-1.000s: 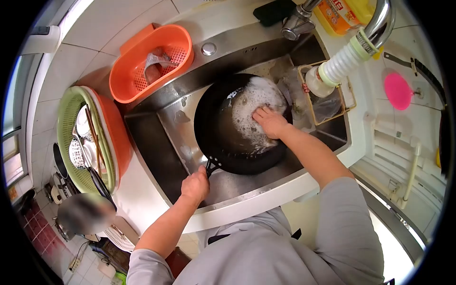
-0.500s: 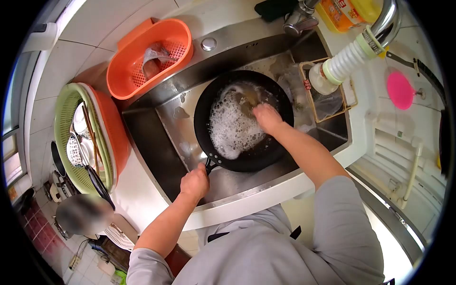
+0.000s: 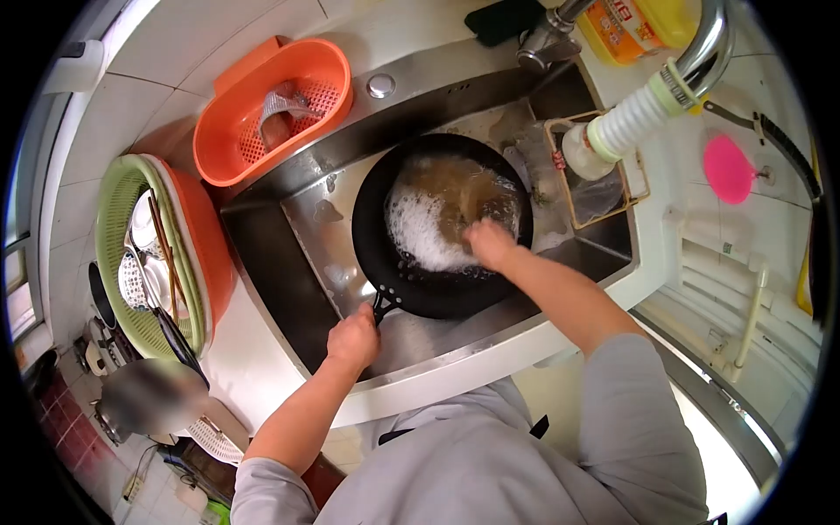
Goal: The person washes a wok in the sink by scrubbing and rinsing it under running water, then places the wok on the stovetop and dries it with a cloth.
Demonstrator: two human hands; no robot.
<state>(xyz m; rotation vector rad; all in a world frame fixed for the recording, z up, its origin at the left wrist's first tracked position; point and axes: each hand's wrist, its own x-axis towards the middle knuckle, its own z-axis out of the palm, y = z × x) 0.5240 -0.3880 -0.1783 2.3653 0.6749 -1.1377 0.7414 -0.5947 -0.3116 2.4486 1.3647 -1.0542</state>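
A black wok [image 3: 372, 219] rests in the metal sink [image 3: 271, 254], with brownish water and white foam [image 3: 418, 229] inside it. My left hand [image 3: 354, 339] is wrapped round the wok's handle [image 3: 382, 306] at the near-left side. Inside the wok, on its right half, my right hand [image 3: 490, 243] touches the water with its fingers curled down. Whatever lies under those fingers is hidden by the hand and the murky water.
An orange basket [image 3: 214, 144] stands behind the sink, and a green basket [image 3: 114, 245] of dishes and chopsticks at the left. The faucet hose [image 3: 634, 114] hangs over a wire rack [image 3: 573, 210] at the sink's right. A yellow-orange bottle [image 3: 617, 31] stands behind.
My right hand has moved slightly down and left within the wok. The foam has swirled and shrunk to the left side, baring brownish water. My left hand keeps its hold on the handle.
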